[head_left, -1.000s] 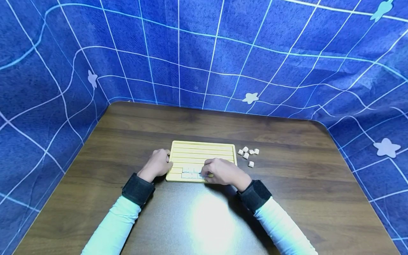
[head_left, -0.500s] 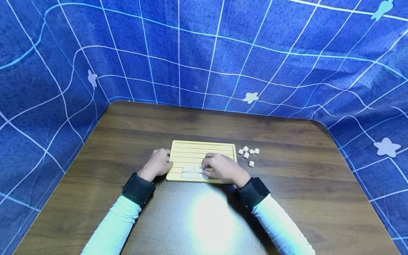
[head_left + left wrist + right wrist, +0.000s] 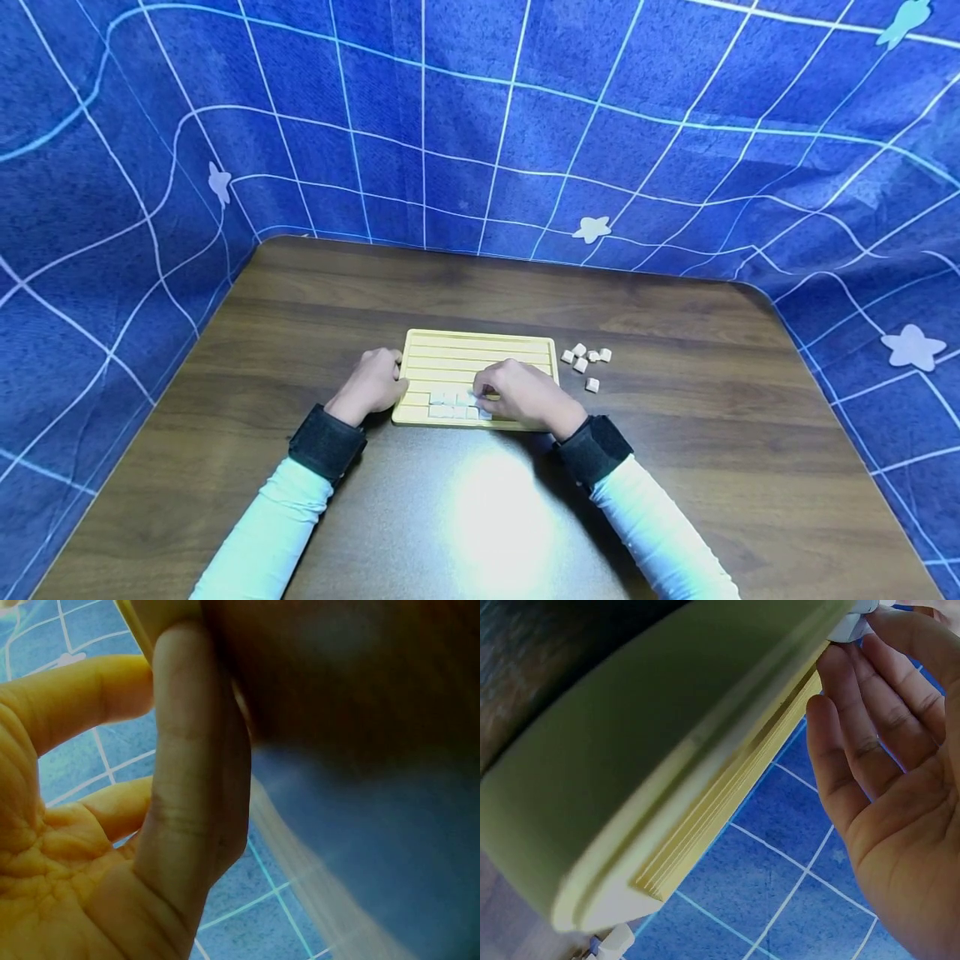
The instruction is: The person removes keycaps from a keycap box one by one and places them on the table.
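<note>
A yellow ridged tray [image 3: 480, 343] lies on the table, with two short rows of small white tiles [image 3: 450, 406] in its nearest grooves. My left hand [image 3: 369, 386] grips the tray's left edge between thumb and fingers; in the left wrist view the fingers [image 3: 180, 750] meet a sliver of yellow edge. Over the right part of the tile rows, my right hand [image 3: 525, 393] pinches a white tile at the end of the upper row. The right wrist view shows that white tile [image 3: 849, 628] at the fingertips, above the tray's rim [image 3: 607, 889]. The hand hides the tray's lower right part.
Several loose white tiles [image 3: 581, 364] lie on the wooden table [image 3: 675, 400] just right of the tray, one a little nearer than the others. A blue cloth [image 3: 480, 125] with white grid lines and stars stands behind the table and along both sides.
My right hand has shifted slightly up and away from the nearest row to the row behind it, uncovering the near row's right-end tile. The left hand stays on the tray's edge.
</note>
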`<state>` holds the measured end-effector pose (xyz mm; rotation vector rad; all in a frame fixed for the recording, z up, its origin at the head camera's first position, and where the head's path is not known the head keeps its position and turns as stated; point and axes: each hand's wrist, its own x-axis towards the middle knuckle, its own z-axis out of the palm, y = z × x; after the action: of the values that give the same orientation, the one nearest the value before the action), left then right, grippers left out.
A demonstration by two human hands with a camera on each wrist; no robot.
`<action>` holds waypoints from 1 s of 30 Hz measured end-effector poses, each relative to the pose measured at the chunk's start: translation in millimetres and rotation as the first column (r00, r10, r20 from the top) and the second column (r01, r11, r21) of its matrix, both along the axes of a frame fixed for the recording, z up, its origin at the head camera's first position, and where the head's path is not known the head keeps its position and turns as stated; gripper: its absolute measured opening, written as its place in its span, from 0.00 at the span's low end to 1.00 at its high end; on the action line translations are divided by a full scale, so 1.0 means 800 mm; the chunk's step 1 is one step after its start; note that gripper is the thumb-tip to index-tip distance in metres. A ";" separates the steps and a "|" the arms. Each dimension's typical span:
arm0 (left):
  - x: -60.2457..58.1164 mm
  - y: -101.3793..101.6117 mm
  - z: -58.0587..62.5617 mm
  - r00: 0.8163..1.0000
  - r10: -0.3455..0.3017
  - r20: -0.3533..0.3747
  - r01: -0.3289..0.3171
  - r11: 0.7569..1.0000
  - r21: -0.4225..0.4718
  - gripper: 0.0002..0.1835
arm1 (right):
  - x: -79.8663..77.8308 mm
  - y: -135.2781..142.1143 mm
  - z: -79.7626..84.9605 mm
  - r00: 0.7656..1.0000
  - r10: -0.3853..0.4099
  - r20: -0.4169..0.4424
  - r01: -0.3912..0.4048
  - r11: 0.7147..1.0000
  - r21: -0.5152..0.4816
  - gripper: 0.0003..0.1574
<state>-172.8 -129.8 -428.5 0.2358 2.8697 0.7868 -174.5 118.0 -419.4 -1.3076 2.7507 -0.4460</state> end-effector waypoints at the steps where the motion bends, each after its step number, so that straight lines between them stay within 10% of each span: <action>1: 0.000 0.000 0.000 1.000 -0.001 -0.002 0.001 1.000 -0.001 0.02 | 0.000 0.000 0.000 1.000 0.001 -0.001 -0.001 1.000 0.000 0.04; 30: -0.001 0.001 0.000 1.000 0.004 0.026 -0.004 1.000 0.009 0.02 | -0.007 0.027 0.008 0.992 0.041 -0.118 -0.053 0.993 -0.103 0.09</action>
<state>-173.4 -129.0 -428.8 0.2196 2.8432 0.7979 -180.5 139.8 -412.6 -1.4638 2.8175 -0.5362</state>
